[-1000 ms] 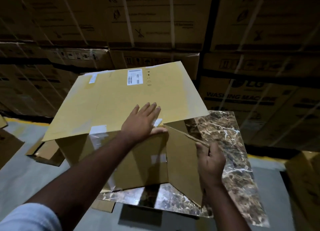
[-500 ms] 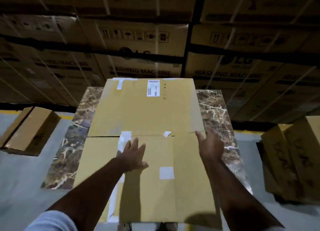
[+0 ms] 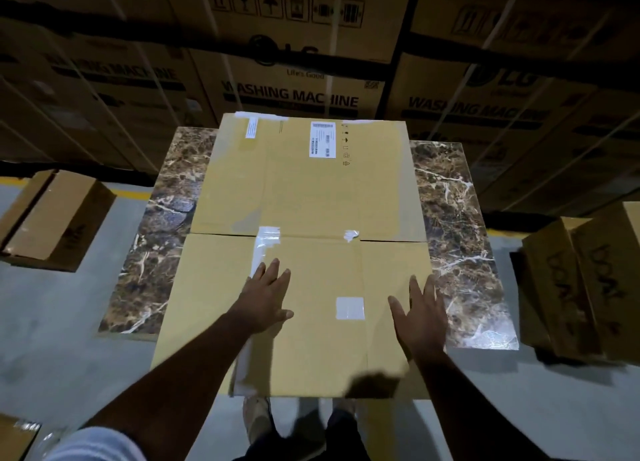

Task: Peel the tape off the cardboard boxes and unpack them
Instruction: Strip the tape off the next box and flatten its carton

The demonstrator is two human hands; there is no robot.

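flattened box [image 3: 304, 197] on marble tabletop [image 3: 450, 218] | left hand [image 3: 266, 298], right hand [image 3: 420, 317]: fingers spread flat on it, gripping nothing | cartons [image 3: 294, 79] behind box: "LG", "WASHING MACHINE"

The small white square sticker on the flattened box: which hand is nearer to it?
Right hand, just right of the sticker; left hand lies farther off to its left.
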